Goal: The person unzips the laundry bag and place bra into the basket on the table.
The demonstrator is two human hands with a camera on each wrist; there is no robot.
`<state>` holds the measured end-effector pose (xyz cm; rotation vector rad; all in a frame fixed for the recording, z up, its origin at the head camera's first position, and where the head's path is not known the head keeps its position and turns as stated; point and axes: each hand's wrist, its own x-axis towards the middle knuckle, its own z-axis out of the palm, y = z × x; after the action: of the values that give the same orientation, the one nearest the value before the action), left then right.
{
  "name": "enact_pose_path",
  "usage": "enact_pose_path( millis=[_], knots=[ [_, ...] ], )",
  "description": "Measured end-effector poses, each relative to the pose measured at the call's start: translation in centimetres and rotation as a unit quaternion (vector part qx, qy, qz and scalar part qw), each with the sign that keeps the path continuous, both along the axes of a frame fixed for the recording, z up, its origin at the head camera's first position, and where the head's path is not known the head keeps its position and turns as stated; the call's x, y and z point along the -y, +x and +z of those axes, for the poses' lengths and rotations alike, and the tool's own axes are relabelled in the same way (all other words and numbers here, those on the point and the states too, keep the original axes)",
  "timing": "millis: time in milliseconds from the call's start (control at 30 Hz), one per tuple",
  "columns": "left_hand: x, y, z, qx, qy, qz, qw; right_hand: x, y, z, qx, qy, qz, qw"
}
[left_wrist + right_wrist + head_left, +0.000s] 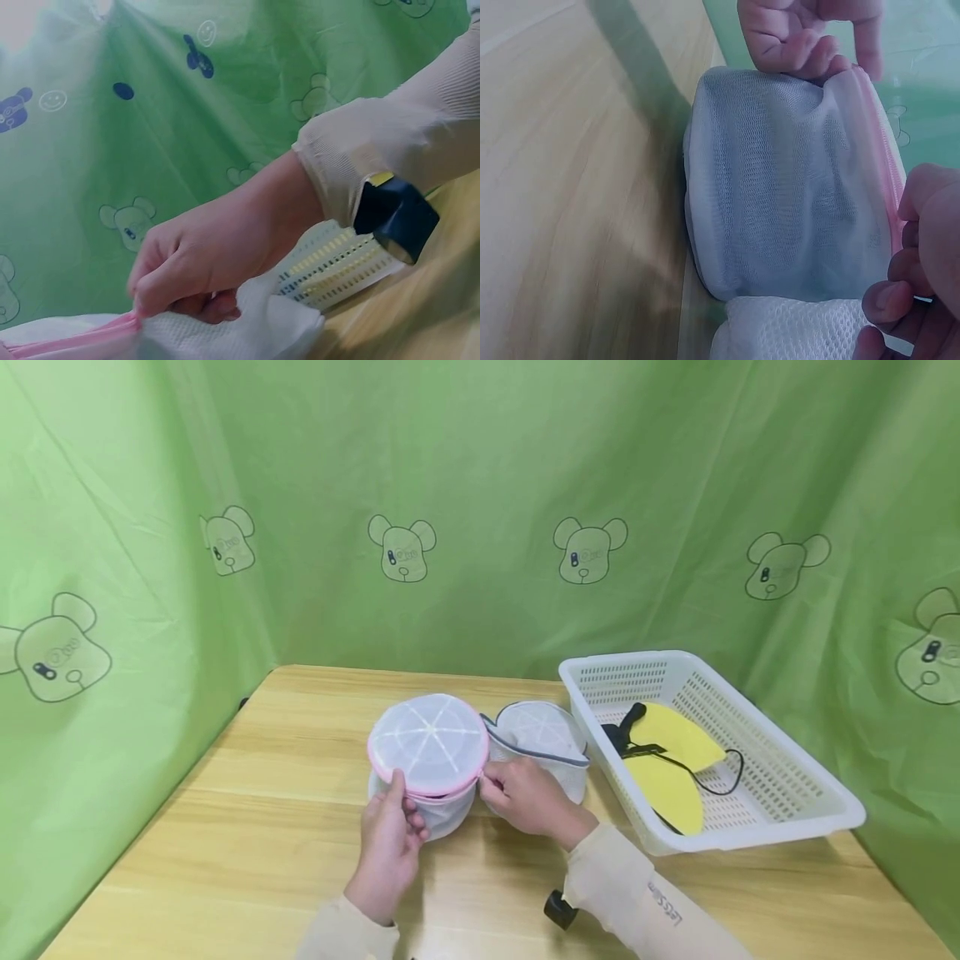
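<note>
Green curtain (480, 460) printed with bear heads hangs round three sides of the wooden table (225, 843). On it, in front of me, stands the pink-edged bag (431, 747), its round lid facing up. With my left hand (390, 839) I pinch its near edge, thumb on top at the pink zip (427, 795), the other fingers curled below against the mesh side. With my right hand (528, 797) I pinch the zip at the bag's right side, thumb and forefinger drawn together, the rest folded in; the exact part between the tips is hidden. A narrow dark gap shows under the lid's front edge.

Just beyond my right knuckles is the dark-edged bag (543, 731), close against the basket (780, 837), so that side is tight. Yellow pieces (663, 802) and a black cord (738, 777) lie inside the basket. Leftward, wood stretches from my left hand to the table's edge; more wood shows between my wrists.
</note>
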<state>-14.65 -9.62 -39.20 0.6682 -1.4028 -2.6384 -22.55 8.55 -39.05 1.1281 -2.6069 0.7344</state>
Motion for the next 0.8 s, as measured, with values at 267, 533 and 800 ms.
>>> enact_pose_path(
  millis=[267,533,800],
  knots=[
    [-1.5,0.5,-0.1,-0.009,-0.018,-0.038,0.9991,0.1,0.3,0.1,-0.003,-0.009,0.013,0.9999],
    [-2.3,0.8,-0.3,0.002,-0.027,-0.072,0.9971,0.3,0.7,0.2,-0.005,-0.009,0.019,0.9998],
    [-3.1,1.1,-0.7,0.004,-0.032,-0.114,0.9930,0.5,1.2,0.4,-0.011,-0.014,0.032,0.9993]
  ],
)
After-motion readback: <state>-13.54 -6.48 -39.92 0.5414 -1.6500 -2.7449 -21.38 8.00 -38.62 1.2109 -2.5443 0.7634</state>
